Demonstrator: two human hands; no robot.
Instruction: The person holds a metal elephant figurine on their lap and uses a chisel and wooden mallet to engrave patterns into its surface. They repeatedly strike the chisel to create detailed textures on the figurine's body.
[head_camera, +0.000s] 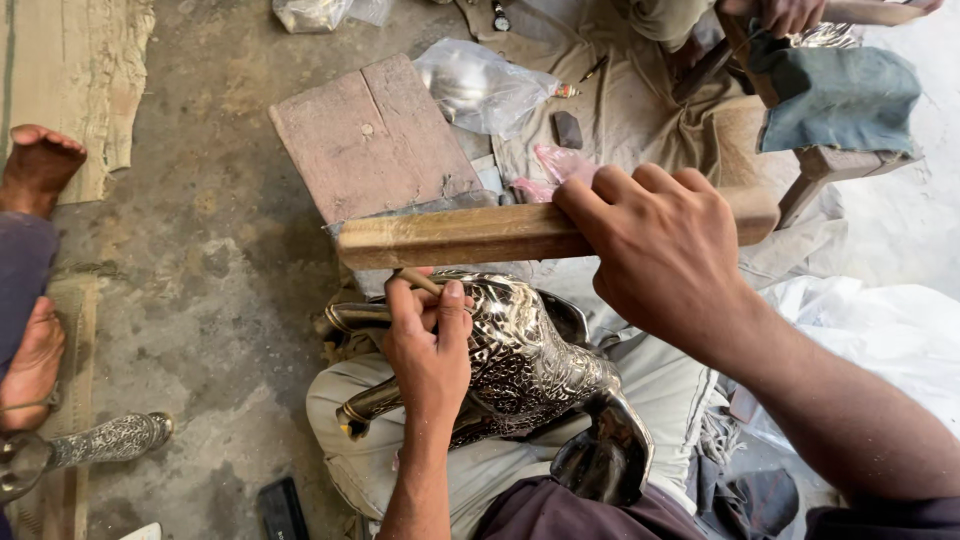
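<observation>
the right hand (665, 245) is clenched around the near end of a flat wooden mallet (455, 235), its fingers (610, 190) wrapped over the top so the pale wood juts out to the left, held level above the work. just under it, the left hand (430, 345) pinches a thin metal punch (420, 281) between thumb and fingertips, the tool tilted and its tip lying against the top of an engraved metal figure (525, 365). the figure is shiny, silver-coloured and covered with a dense chased pattern; it rests across the person's lap on light trousers (655, 385), with darker, smooth, polished parts curving out at its left and lower right.

past the mallet, a worn reddish wooden board (370, 135) lies on the concrete floor (205, 270). beside the board's right edge sits a clear plastic bag (480, 85) with something pale inside, and near it a small dark block (567, 129) and a pink scrap of plastic (555, 165) lie on a wrinkled beige cloth (630, 110).

at the top right, another person's hand (790, 14) holds a wooden handle beside a wooden stand (820, 165) draped with grey-blue cloth (840, 95). at the left edge, a third person's bare feet (35, 165) rest on the floor, and a second patterned silver piece (110, 438) lies near them at the bottom left. a small black object (280, 510) lies on the floor by the person's knee.
</observation>
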